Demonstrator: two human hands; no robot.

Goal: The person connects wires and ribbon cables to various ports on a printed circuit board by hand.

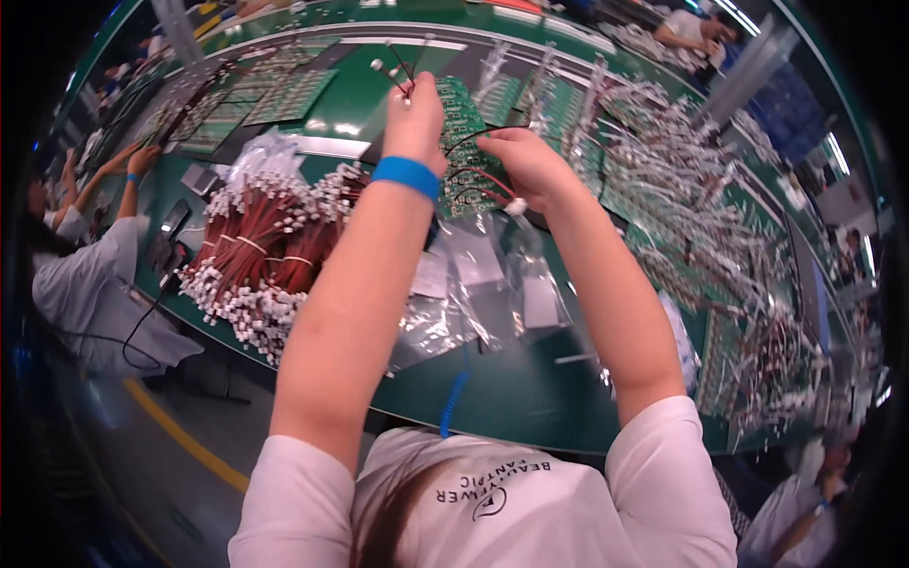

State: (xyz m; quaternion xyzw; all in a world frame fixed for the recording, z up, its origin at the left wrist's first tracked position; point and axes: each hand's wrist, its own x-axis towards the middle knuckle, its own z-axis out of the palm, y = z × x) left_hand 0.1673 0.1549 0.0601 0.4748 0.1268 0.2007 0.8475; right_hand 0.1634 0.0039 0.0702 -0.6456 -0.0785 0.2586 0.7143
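My left hand (414,114), with a blue band on its wrist, is closed on a thin wire cable; dark leads and small white connectors (377,64) stick out past its fingers. A green circuit board panel (461,118) lies just right of that hand, partly hidden by it. My right hand (530,163) pinches a black lead between thumb and forefinger at the panel's right edge. Below its fingers, red and black wires end in a white connector (516,205). Whether both hands hold the same cable, I cannot tell.
Bundled red cables (251,241) with white plugs lie left of my left arm. Clear plastic bags (473,260) sit between my forearms. Wired boards (682,208) cover the right side, more panels (284,95) the far left. A co-worker (95,275) works at left.
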